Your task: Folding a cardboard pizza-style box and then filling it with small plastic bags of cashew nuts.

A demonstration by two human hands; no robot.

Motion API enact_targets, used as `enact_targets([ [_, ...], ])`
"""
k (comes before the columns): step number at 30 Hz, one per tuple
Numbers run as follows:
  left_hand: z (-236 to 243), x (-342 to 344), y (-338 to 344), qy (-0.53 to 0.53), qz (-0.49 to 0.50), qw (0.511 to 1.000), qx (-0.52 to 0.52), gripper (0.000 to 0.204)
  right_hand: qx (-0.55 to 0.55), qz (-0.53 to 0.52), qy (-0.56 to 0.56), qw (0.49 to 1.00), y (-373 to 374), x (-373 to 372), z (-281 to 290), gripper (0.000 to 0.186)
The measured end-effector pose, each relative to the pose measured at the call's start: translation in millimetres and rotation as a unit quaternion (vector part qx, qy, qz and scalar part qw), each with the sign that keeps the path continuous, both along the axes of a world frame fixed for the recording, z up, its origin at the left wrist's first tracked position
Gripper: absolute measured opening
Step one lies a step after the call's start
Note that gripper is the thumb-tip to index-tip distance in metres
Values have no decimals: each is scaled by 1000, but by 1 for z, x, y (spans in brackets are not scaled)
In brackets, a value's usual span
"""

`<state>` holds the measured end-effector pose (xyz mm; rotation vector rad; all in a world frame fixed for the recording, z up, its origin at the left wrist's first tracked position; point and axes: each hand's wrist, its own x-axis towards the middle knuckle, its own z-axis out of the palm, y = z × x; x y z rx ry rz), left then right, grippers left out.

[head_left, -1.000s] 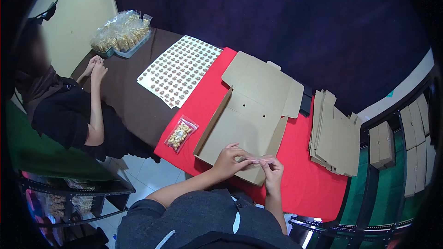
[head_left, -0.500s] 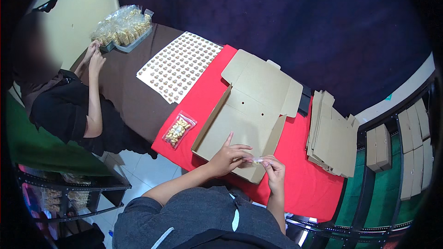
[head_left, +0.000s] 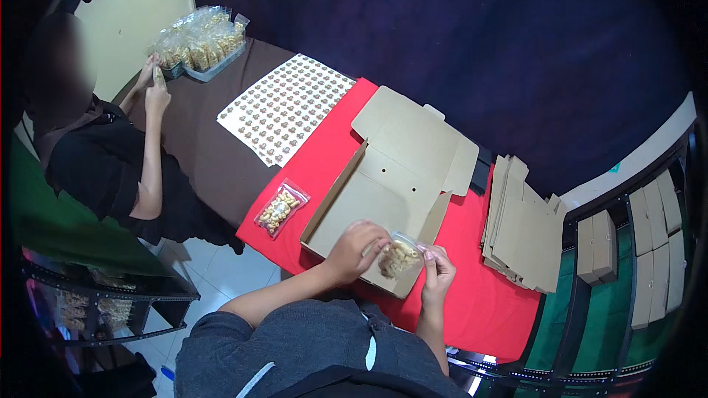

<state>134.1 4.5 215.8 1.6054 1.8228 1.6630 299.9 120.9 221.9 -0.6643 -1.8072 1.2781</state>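
Hand state: the right hand [head_left: 437,265], lower centre of the frame, pinches the upper right corner of a clear plastic pouch of pale yellow, curled snack pieces [head_left: 400,256]. The left hand [head_left: 358,250] is curled narrow, with its fingertips on the pouch's upper left edge. The pouch hangs tilted between the two hands, above the near edge of an open brown cardboard box [head_left: 375,193].

Risk 1, loss of grip: both contacts lie on thin film near the top edge. Slick film or a late release by one hand could let the pouch swing or drop, either into the box or past its near wall.

Risk 2, spillage: the condition of the pouch's top closure cannot be told. If it is partly open, further tilting could shed pieces.

Risk 3, breakage: squeezing the filled part could crush the contents, if they are brittle.

Risk 4, knocking: a second clear pouch of snack pieces [head_left: 280,208] lies on the red cloth [head_left: 487,306] of the bench, just left of the box. A leftward sweep of the left forearm could push it toward the bench's near edge. Dragging the cloth could shift pouch and box together.
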Motion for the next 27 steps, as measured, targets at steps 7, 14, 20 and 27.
enact_targets([
  [7, 4, 22, 0, 18, -43, 997, -60, 40, 27, 6, 22, 999, -20, -21, 3, 29],
  [14, -3, 22, 3, -15, -20, 999, -43, 42, 95, -9, -52, 994, -22, -19, 8, 20],
  [20, 6, 25, 3, -60, -15, 998, -16, 35, 99, -58, -46, 992, -23, -20, 4, 15],
  [27, 1, 21, 4, -98, -10, 995, -4, 17, -37, -94, 51, 994, -24, -22, -5, 48],
])
